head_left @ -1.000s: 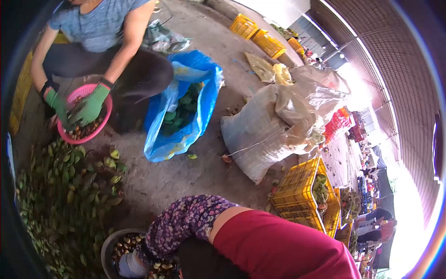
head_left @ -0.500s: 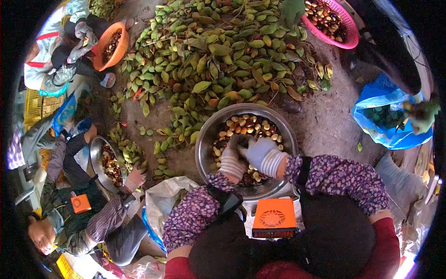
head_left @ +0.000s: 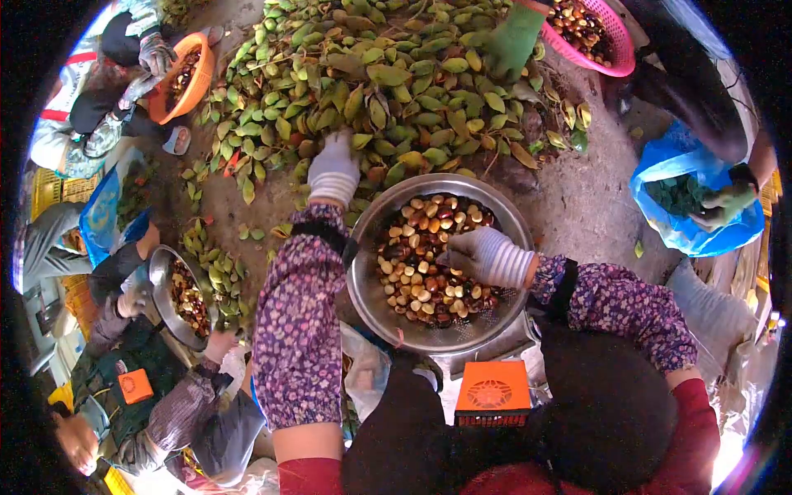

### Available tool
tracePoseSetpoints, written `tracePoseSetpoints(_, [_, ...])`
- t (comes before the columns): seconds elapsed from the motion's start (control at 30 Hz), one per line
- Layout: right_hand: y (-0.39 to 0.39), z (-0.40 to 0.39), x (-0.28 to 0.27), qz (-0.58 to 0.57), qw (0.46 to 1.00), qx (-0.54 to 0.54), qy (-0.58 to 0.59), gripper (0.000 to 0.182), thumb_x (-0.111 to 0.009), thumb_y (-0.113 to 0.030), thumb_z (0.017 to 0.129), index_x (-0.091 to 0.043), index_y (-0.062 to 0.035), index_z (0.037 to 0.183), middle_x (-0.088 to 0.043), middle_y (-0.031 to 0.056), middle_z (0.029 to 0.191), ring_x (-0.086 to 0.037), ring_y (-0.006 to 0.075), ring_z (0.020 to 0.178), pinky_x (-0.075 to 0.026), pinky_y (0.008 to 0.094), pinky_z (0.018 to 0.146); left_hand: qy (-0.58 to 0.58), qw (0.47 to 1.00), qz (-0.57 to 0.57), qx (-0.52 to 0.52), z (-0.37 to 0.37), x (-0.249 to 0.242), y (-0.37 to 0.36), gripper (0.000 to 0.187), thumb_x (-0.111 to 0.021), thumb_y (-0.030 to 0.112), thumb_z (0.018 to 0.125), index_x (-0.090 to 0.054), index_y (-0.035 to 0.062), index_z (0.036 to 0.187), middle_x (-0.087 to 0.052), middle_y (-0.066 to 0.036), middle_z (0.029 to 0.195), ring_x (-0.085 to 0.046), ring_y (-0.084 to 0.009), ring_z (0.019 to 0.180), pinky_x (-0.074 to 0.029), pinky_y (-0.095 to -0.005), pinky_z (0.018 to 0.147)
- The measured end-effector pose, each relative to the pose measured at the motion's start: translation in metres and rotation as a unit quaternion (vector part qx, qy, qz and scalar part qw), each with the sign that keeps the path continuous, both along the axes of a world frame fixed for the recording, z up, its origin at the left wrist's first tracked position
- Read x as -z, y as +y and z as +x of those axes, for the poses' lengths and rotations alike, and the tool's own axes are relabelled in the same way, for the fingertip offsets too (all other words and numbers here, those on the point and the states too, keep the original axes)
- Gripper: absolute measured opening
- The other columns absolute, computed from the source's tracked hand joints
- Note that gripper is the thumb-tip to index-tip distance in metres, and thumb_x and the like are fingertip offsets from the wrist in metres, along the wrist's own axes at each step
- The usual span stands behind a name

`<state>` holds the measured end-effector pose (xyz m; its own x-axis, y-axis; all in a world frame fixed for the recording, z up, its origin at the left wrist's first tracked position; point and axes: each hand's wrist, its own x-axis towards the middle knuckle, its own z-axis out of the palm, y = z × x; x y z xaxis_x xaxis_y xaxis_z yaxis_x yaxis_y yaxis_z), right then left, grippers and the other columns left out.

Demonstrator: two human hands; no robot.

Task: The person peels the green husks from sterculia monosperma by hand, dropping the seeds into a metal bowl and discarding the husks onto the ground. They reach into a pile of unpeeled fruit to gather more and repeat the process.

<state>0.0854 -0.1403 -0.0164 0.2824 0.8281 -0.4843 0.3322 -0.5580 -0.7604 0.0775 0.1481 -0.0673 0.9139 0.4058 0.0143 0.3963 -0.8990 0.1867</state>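
My left hand (head_left: 333,172), in a striped glove, reaches to the near edge of a heap of green pods (head_left: 396,76); its fingertips are blurred against the pods. Below my right hand (head_left: 488,256), also gloved, is a perforated steel basin (head_left: 373,309). The fingers of this hand are curled together, and whatever they hold is hidden. Brown and cream seeds (head_left: 425,285) cover much of the basin's bottom.
Co-workers sit at the left with an orange basket (head_left: 200,89) and another steel basin (head_left: 167,307) of seeds. At the right, a co-worker's gloved hand (head_left: 726,205) is over a blue bag (head_left: 660,235). A pink basket (head_left: 624,58) stands at the upper right.
My left hand has left the basin and moved up and left to the pods. My right hand remains over the basin, slightly further right, now apart from the left.
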Motion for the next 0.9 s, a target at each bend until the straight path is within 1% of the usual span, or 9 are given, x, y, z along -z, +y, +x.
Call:
tracePoseSetpoints(0.13, [-0.009, -0.010, 0.044, 0.064, 0.996, 0.026, -0.062, 0.017, -0.055, -0.017, 0.087, -0.059, -0.0021, 0.094, -0.062, 0.0173, 0.075, -0.061, 0.0279, 0.069, -0.047, 0.0363, 0.062, 0.185, 0.981, -0.035, -0.043, 0.014, -0.004, 0.001, 0.044, -0.063, 0.020, 0.077, -0.052, 0.0049, 0.116, -0.050, -0.018, 0.121, -0.058, -0.0363, 0.095, -0.048, -0.0432, 0.080])
tracePoseSetpoints(0.27, [-0.004, 0.018, 0.012, 0.024, 0.995, 0.083, 0.045, 0.021, -0.059, -0.016, 0.079, -0.061, -0.0028, 0.094, -0.063, 0.0191, 0.086, -0.061, 0.0330, 0.079, -0.048, 0.0379, 0.071, -0.038, 0.985, -0.158, -0.065, -0.009, -0.010, 0.001, 0.050, -0.066, 0.029, 0.074, -0.055, 0.0009, 0.113, -0.062, -0.016, 0.100, -0.062, -0.0317, 0.085, -0.050, -0.0400, 0.073])
tracePoseSetpoints(0.37, [0.007, 0.025, 0.000, 0.190, 0.969, 0.157, -0.009, 0.033, -0.062, -0.026, 0.082, -0.058, -0.0009, 0.102, -0.061, 0.0176, 0.099, -0.058, 0.0277, 0.091, -0.045, 0.0358, 0.081, -0.015, 0.797, -0.589, -0.136, -0.040, -0.054, -0.030, 0.041, -0.065, 0.026, 0.077, -0.057, 0.0008, 0.108, -0.062, -0.007, 0.085, -0.057, -0.0152, 0.078, -0.047, -0.0253, 0.070])
tracePoseSetpoints(0.47, [0.025, 0.021, -0.020, 0.234, 0.960, 0.150, -0.044, 0.041, -0.064, -0.031, 0.081, -0.055, 0.0011, 0.106, -0.059, 0.0150, 0.101, -0.056, 0.0248, 0.094, -0.044, 0.0349, 0.081, -0.067, 0.639, -0.753, -0.139, -0.061, -0.056, -0.082, 0.037, -0.063, 0.022, 0.080, -0.054, 0.0014, 0.109, -0.059, -0.003, 0.090, -0.055, -0.0115, 0.081, -0.045, -0.0237, 0.068])
tracePoseSetpoints(0.53, [0.027, 0.012, -0.011, 0.213, 0.964, 0.148, -0.065, 0.052, -0.069, -0.035, 0.077, -0.052, 0.0016, 0.108, -0.059, 0.0155, 0.100, -0.057, 0.0258, 0.096, -0.045, 0.0360, 0.081, -0.039, 0.615, -0.777, -0.126, -0.071, -0.070, -0.107, 0.036, -0.057, 0.026, 0.085, -0.053, 0.0013, 0.111, -0.057, -0.003, 0.094, -0.054, -0.0116, 0.083, -0.045, -0.0234, 0.070])
tracePoseSetpoints(0.63, [0.018, -0.001, -0.006, 0.086, 0.981, 0.159, -0.069, 0.050, -0.068, -0.034, 0.078, -0.052, 0.0018, 0.109, -0.060, 0.0163, 0.097, -0.058, 0.0268, 0.093, -0.046, 0.0362, 0.079, -0.108, 0.612, -0.754, -0.213, -0.078, -0.066, -0.131, 0.034, -0.052, 0.028, 0.088, -0.055, 0.0014, 0.108, -0.057, -0.003, 0.092, -0.053, -0.0104, 0.079, -0.045, -0.0235, 0.067])
tracePoseSetpoints(0.73, [0.012, -0.004, -0.014, 0.114, 0.970, 0.197, 0.080, 0.049, -0.064, -0.032, 0.081, -0.049, 0.0013, 0.114, -0.059, 0.0240, 0.103, -0.057, 0.0362, 0.099, -0.045, 0.0407, 0.084, -0.044, 0.726, -0.662, -0.179, -0.077, -0.080, -0.136, 0.033, -0.049, 0.030, 0.089, -0.057, 0.0023, 0.105, -0.057, -0.003, 0.091, -0.052, -0.0096, 0.075, -0.045, -0.0236, 0.062])
tracePoseSetpoints(0.83, [0.006, -0.007, -0.018, 0.112, 0.970, 0.207, 0.067, 0.044, -0.063, -0.031, 0.082, -0.050, 0.0012, 0.111, -0.060, 0.0220, 0.099, -0.059, 0.0352, 0.095, -0.046, 0.0398, 0.080, -0.061, 0.797, -0.589, -0.123, -0.079, -0.081, -0.144, 0.031, -0.047, 0.029, 0.090, -0.058, 0.0030, 0.101, -0.057, -0.004, 0.082, -0.053, -0.0110, 0.072, -0.045, -0.0245, 0.058])
tracePoseSetpoints(0.9, [0.001, -0.011, -0.012, 0.196, 0.958, 0.210, 0.003, 0.038, -0.060, -0.027, 0.084, -0.051, 0.0010, 0.108, -0.061, 0.0203, 0.095, -0.060, 0.0315, 0.091, -0.047, 0.0387, 0.079, -0.072, 0.778, -0.607, -0.145, -0.080, -0.084, -0.150, 0.031, -0.046, 0.028, 0.090, -0.057, 0.0018, 0.100, -0.057, -0.004, 0.081, -0.053, -0.0119, 0.072, -0.045, -0.0257, 0.059])
